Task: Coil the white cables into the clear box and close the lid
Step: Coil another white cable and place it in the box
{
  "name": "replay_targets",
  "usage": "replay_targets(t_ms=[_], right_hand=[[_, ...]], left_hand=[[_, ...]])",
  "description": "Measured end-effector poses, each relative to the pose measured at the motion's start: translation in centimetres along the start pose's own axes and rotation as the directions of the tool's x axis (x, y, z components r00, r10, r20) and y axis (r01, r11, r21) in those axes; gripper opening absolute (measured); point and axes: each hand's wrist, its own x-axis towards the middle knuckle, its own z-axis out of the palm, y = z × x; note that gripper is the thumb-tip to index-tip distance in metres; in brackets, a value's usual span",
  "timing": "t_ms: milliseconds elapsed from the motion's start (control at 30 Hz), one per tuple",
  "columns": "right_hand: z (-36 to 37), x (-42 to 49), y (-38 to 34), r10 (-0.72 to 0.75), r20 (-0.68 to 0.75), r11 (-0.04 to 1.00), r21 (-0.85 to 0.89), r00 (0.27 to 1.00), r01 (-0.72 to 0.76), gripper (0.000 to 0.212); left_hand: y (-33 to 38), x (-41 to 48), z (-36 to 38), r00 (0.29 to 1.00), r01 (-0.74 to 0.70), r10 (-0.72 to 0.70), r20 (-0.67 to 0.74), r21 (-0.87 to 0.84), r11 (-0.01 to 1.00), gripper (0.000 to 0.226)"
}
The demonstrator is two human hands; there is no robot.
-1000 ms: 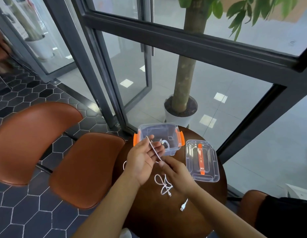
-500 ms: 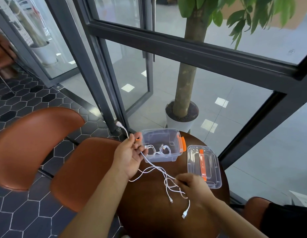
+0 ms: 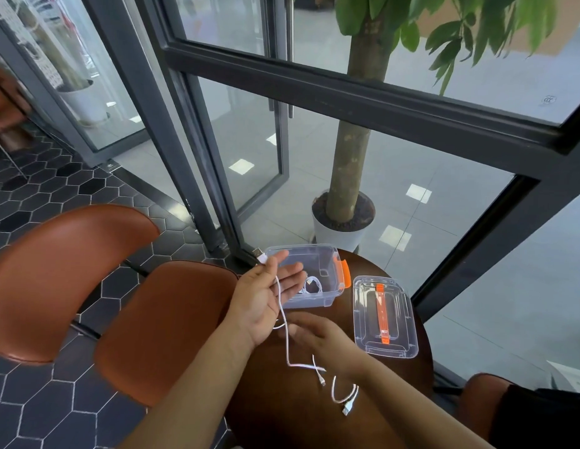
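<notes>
Loosely, white cable [image 3: 287, 346] drapes across the flat-open left grip [image 3: 266, 296]; right grip [image 3: 318, 335] blurred, unclear.

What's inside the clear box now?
One coiled white cable lies on the floor of the box. The left hand covers the near-left corner, so that part is hidden.

brown chairs [image 3: 71, 273], round wooden table [image 3: 282, 400], potted tree [image 3: 350, 176], hexagon-tiled floor [image 3: 55, 416]

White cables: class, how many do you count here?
3. A coiled cable lies in the clear box; a second cable crosses the left hand; a third cable lies on the table beside the right hand. More may be hidden.
</notes>
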Motion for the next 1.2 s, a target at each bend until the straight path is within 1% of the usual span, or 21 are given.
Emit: replay_targets(t_ms=[67, 167, 200, 267, 300, 367, 433, 500, 567, 600, 667, 700, 733, 800, 867, 900, 967, 1000, 1067, 1133, 1200], right_hand=[[0.5, 0.0, -0.9, -0.027, -0.017, 0.990, 0.139, 1.000, 0.029, 0.036], [0.5, -0.5, -1.2, 0.059, -0.016, 0.919, 0.390, 0.998, -0.048, 0.054], [0.5, -0.8, -1.1, 0.076, 0.008, 0.896, 0.437, 0.997, -0.072, 0.052], [0.3, -1.2, -1.1, 0.062, 0.057, 0.882, 0.465, 0.996, -0.082, 0.043], [0.3, -1.2, -0.9, 0.034, 0.077, 0.881, 0.469, 0.996, -0.066, 0.036], [0.5, -0.9, -0.4, -0.003, 0.060, 0.889, 0.458, 0.998, -0.025, 0.028], [0.5, -0.5, 0.0, 0.014, -0.014, 0.922, 0.388, 1.000, -0.007, 0.022], [0.1, -0.1, 0.6, 0.014, -0.077, 0.969, 0.248, 0.997, 0.005, 0.018], [-1.0, 0.2, 1.2, -0.006, -0.084, 0.997, 0.073, 0.996, 0.012, 0.018], [-1.7, 0.3, 1.3, -0.013, -0.060, 0.999, -0.046, 0.998, 0.011, 0.018], [-3.4, 0.6, 1.7, -0.006, -0.014, 0.938, -0.345, 1.000, 0.001, 0.025], [-4.2, 0.7, 1.7, 0.021, 0.003, 0.890, -0.455, 1.000, -0.017, 0.030], [-4.9, 0.8, 1.3, 0.067, 0.006, 0.870, -0.490, 0.998, -0.055, 0.033], [-6.2, 1.3, 0.3, 0.142, 0.008, 0.895, -0.428, 0.990, -0.125, 0.032], [-6.7, 2.0, -1.6, 0.151, -0.028, 0.938, -0.311, 0.988, -0.152, 0.028], [-6.7, 2.2, -2.8, 0.138, -0.071, 0.958, -0.242, 0.988, -0.151, 0.027], [-6.3, 2.4, -4.9, 0.108, -0.158, 0.983, -0.131, 0.982, -0.129, 0.028], [-5.8, 2.3, -5.9, 0.090, -0.187, 0.988, -0.109, 0.978, -0.112, 0.029], [-4.7, 1.9, -7.1, 0.033, -0.220, 0.990, -0.126, 0.975, -0.062, 0.032], [-3.5, 1.2, -7.7, -0.024, -0.235, 0.977, -0.212, 0.972, -0.027, 0.032], [-2.2, 0.5, -7.6, -0.098, -0.232, 0.933, -0.360, 0.968, 0.008, 0.027]], left_hand=[[0.3, 0.1, 0.1, 1.000, 0.000, 0.000, 0.001, -0.023, 1.000, 0.029], [0.9, 0.1, -0.1, 1.000, -0.015, 0.015, 0.011, -0.060, 0.998, 0.034], [1.0, 0.1, -0.2, 1.000, -0.016, 0.017, 0.016, -0.057, 0.998, 0.036], [1.0, 0.1, -0.4, 1.000, -0.016, 0.017, 0.015, -0.038, 0.999, 0.036], [0.9, 0.2, -0.4, 1.000, -0.014, 0.014, 0.009, -0.034, 0.999, 0.033], [0.6, 0.3, -0.4, 1.000, -0.003, 0.003, 0.005, -0.037, 0.999, 0.031], [0.4, 0.3, -0.4, 1.000, 0.020, -0.020, 0.019, -0.015, 1.000, 0.037], [0.3, 0.0, -0.6, 0.998, 0.059, -0.060, 0.034, 0.034, 0.998, 0.041], [0.4, -0.4, -0.8, 0.993, 0.101, -0.107, 0.044, 0.114, 0.988, 0.043], [0.5, -0.6, -1.0, 0.990, 0.122, -0.131, 0.051, 0.161, 0.979, 0.043], [0.9, -1.0, -1.4, 0.980, 0.155, -0.181, 0.082, 0.252, 0.955, 0.044], [1.2, -1.2, -1.6, 0.973, 0.167, -0.206, 0.103, 0.300, 0.939, 0.045], [1.4, -1.4, -1.7, 0.965, 0.177, -0.233, 0.123, 0.352, 0.919, 0.046], [1.8, -1.8, -2.0, 0.942, 0.186, -0.293, 0.160, 0.477, 0.859, 0.048], [1.7, -2.2, -2.1, 0.915, 0.184, -0.359, 0.184, 0.602, 0.777, 0.050], [1.5, -2.2, -2.1, 0.909, 0.172, -0.373, 0.185, 0.649, 0.741, 0.049], [0.9, -2.2, -2.0, 0.930, 0.136, -0.332, 0.157, 0.692, 0.709, 0.046], [0.6, -2.1, -2.0, 0.949, 0.123, -0.287, 0.129, 0.688, 0.715, 0.045], [-0.1, -1.8, -2.0, 0.979, 0.112, -0.194, 0.065, 0.624, 0.773, 0.043], [-0.7, -1.5, -1.9, 0.989, 0.120, -0.146, 0.014, 0.498, 0.859, 0.041], [-1.2, -1.3, -2.0, 0.990, 0.137, -0.134, -0.033, 0.327, 0.935, 0.039]])
